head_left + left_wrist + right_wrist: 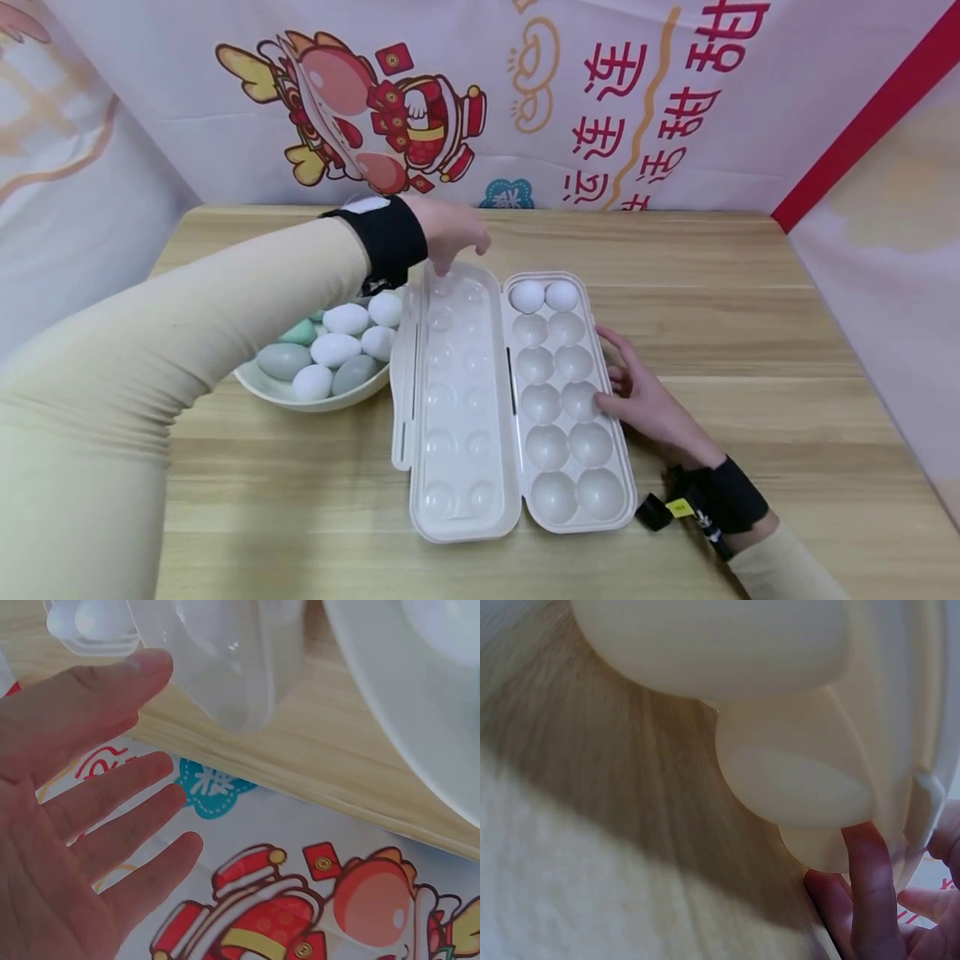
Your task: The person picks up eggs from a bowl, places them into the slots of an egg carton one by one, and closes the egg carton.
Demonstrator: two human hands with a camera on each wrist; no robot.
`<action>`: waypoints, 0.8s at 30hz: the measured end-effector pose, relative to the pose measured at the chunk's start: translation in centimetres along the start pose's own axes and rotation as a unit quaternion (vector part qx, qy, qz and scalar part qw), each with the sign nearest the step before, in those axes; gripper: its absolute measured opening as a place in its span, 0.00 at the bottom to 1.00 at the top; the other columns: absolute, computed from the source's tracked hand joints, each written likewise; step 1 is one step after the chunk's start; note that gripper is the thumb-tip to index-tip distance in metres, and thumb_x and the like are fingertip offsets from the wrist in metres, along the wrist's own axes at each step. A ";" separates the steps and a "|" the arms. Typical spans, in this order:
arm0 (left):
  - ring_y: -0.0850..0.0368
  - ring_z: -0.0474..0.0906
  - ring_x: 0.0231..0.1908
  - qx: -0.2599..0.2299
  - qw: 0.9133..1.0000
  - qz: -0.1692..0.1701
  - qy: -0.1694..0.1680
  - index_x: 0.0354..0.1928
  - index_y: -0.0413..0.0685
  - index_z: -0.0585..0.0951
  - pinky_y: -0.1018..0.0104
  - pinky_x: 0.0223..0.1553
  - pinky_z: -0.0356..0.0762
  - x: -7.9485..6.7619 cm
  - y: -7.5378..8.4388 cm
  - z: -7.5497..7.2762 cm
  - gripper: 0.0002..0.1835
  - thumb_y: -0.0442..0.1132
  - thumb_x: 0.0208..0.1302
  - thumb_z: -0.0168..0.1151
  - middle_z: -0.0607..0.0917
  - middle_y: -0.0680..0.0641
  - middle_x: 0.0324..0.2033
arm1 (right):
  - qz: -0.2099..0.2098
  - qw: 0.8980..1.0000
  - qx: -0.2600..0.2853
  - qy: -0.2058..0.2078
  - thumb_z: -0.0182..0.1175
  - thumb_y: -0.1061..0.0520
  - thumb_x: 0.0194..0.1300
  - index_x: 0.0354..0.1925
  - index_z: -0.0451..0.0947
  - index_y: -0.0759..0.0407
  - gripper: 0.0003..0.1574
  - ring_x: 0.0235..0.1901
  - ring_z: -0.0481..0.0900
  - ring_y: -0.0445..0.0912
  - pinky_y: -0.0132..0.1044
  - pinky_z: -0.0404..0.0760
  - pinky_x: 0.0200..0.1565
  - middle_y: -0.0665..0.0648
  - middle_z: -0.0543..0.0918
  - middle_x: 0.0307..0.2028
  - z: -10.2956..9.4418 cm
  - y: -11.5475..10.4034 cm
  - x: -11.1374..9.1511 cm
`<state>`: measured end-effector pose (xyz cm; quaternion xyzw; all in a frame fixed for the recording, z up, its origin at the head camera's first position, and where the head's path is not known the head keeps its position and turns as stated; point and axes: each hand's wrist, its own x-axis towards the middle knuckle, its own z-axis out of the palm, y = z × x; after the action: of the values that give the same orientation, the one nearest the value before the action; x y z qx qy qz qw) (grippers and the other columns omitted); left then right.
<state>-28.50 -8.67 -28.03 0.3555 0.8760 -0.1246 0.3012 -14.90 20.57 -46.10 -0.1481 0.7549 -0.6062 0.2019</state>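
Note:
A white plastic egg box [555, 400] lies open on the table, its lid [459, 417] folded out to the left. Two white eggs [543, 297] sit side by side in the far row of its cups. Over the lid's far end hovers my left hand [454, 232], with nothing in its grasp; the left wrist view shows its fingers [127, 825] extended and apart. My right hand [648, 400] grips the box's right rim, thumb on top near a cup. In the right wrist view, its fingers [874, 892] reach under the rim against the rounded cup undersides [795, 772].
A white bowl [303, 406] of white, grey and green eggs stands left of the lid, partly hidden by my left forearm. Behind the wooden table [712, 275] hangs a printed cloth [247, 158]. A small black piece [654, 512] hangs by my right wrist.

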 end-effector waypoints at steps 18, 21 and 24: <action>0.45 0.75 0.39 -0.028 0.998 -0.057 0.020 0.50 0.39 0.75 0.53 0.43 0.77 -5.5 -5.0 2.5 0.22 0.35 0.56 0.72 0.80 0.39 0.43 | 0.023 1.000 0.001 0.003 0.57 0.69 0.64 0.76 0.39 0.43 0.55 0.43 0.80 0.55 0.45 0.82 0.38 0.71 0.78 0.48 0.0 -0.1 0.1; 0.46 0.74 0.36 -0.026 0.997 -0.066 0.010 0.48 0.39 0.76 0.55 0.41 0.76 -5.8 -5.6 3.3 0.19 0.35 0.56 0.71 0.81 0.42 0.39 | 0.027 1.000 0.001 0.003 0.57 0.69 0.64 0.76 0.39 0.42 0.55 0.43 0.80 0.56 0.45 0.82 0.39 0.71 0.78 0.48 0.0 -0.2 0.1; 0.47 0.73 0.36 -0.035 0.997 -0.068 0.001 0.46 0.38 0.76 0.55 0.41 0.75 -5.9 -5.8 4.3 0.17 0.32 0.56 0.70 0.80 0.43 0.37 | 0.030 1.000 0.002 0.005 0.57 0.69 0.63 0.76 0.40 0.42 0.55 0.43 0.80 0.56 0.44 0.81 0.39 0.71 0.78 0.48 0.0 -0.2 0.1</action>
<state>-27.31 -17.97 -27.74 0.2841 0.9025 -0.1136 0.3031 -14.95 20.48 -45.90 -0.1223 0.7585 -0.6024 0.2164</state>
